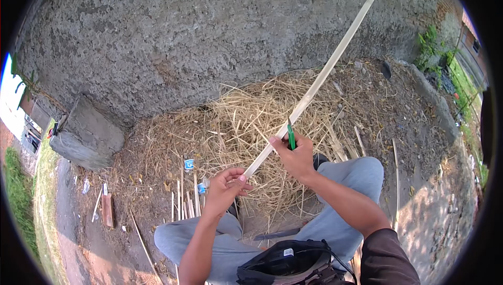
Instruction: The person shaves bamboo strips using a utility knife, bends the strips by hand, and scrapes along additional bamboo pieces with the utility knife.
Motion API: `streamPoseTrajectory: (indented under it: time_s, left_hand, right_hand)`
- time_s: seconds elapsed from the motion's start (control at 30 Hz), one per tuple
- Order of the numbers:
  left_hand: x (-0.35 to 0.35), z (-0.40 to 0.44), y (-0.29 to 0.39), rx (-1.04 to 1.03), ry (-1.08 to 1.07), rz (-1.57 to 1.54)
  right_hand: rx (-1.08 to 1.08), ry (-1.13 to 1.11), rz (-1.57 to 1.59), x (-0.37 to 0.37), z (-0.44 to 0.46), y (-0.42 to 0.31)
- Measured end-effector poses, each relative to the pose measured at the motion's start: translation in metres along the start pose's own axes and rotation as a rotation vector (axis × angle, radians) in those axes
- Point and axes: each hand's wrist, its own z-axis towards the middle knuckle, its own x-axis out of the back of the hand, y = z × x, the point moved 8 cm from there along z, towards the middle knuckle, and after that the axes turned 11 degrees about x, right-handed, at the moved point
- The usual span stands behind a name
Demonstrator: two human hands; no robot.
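Note:
A long, pale bamboo strip (329, 67) runs slantwise from my hands up past the wall to the top right. My left hand (224, 189) pinches its lower end between thumb and fingers. Farther up the strip, my right hand (294, 155) is closed around a knife with a green handle (291, 137), its narrow blade pointing up beside the strip. The right thumb presses on the strip too. Beneath both hands lies a heap of thin, curly shavings (262, 109).
A rough grey wall (209, 39) rises behind the heap. At left stands a concrete block (91, 135). Several narrow strips (189, 204) lie by my left knee, and a dark flat blade-like piece (276, 234) between my legs. An open black bag (288, 264) rests at my lap.

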Motion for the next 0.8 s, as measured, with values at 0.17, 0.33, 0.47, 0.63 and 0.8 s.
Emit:
streamPoseTrajectory:
  time_s: [0.17, 0.33, 0.47, 0.63, 0.8]
  left_hand:
    - [-0.002, 0.003, -0.009, -0.04, 0.051, -0.051]
    - [0.0, 0.005, -0.012, 0.012, 0.008, -0.125]
    - [-0.007, -0.005, 0.016, -0.314, 0.212, 0.442]
    - [-0.047, -0.022, 0.042, -0.584, 0.381, 0.772]
    - [-0.04, 0.004, 0.009, -0.056, 0.341, 0.715]
  right_hand:
    - [0.017, -0.073, -0.026, -0.003, -0.002, -0.004]
    - [0.073, -0.061, -0.051, -0.002, -0.004, -0.007]
    - [0.088, -0.028, -0.172, -0.002, -0.008, -0.005]
    - [0.284, -0.044, -0.218, -0.015, -0.022, -0.009]
    - [0.434, -0.156, -0.23, -0.029, -0.034, -0.019]
